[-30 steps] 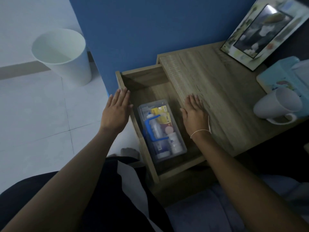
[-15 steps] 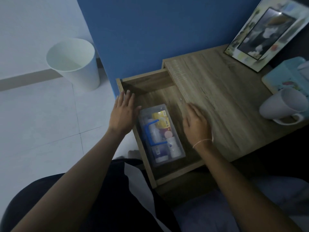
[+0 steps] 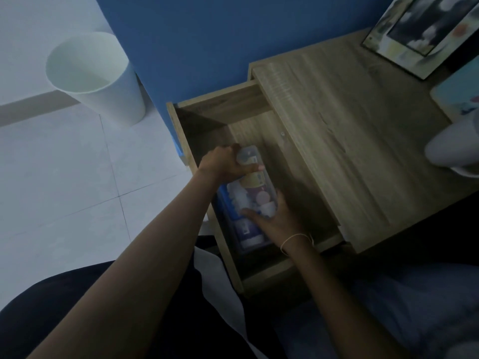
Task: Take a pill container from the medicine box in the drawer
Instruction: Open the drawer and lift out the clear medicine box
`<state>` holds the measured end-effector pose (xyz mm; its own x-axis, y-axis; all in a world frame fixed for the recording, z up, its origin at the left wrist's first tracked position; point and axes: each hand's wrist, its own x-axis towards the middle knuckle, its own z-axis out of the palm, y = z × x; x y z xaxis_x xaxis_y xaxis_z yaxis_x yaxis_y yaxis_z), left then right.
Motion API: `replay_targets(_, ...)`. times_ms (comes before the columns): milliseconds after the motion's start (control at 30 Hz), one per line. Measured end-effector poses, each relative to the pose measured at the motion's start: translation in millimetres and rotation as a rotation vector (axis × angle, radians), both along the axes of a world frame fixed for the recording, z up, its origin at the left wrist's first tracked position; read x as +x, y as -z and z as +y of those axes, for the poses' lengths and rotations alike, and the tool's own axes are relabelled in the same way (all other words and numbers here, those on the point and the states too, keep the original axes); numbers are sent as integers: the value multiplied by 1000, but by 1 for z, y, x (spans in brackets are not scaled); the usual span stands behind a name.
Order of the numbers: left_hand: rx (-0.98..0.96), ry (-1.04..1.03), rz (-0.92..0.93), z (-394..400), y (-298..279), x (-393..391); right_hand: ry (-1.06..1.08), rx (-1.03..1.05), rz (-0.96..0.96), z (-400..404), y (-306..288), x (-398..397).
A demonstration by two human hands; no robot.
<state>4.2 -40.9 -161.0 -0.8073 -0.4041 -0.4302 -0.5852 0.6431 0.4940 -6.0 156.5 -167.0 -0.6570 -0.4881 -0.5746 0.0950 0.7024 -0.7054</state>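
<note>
A clear plastic medicine box with a blue handle lies in the open wooden drawer of a bedside table. It holds several small bottles and a yellow pack, blurred in the dim light. My left hand grips the box's far end, thumb across the lid. My right hand clasps the near right side, fingers spread over the lid. The box's near end is partly hidden by my right hand.
A white waste bin stands on the tiled floor left of the blue wall. On the table top are a picture frame, a light blue tissue box and a white mug. My lap is below.
Both hands have moved from the drawer's sides onto the medicine box and taken hold of it. The camera has shifted closer and to the right.
</note>
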Motion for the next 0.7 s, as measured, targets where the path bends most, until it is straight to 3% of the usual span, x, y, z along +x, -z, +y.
replay_targets(300,-17,-55,59,-6,-15,-6,152,-103,41,-6,-20,7)
replay_targets(533,-140,-225,216,-27,-89,-7,100,-135,208,-19,-89,-5)
replay_targets(700,-54,-261,375,-38,-152,-30,56,-179,324,-17,-152,-50)
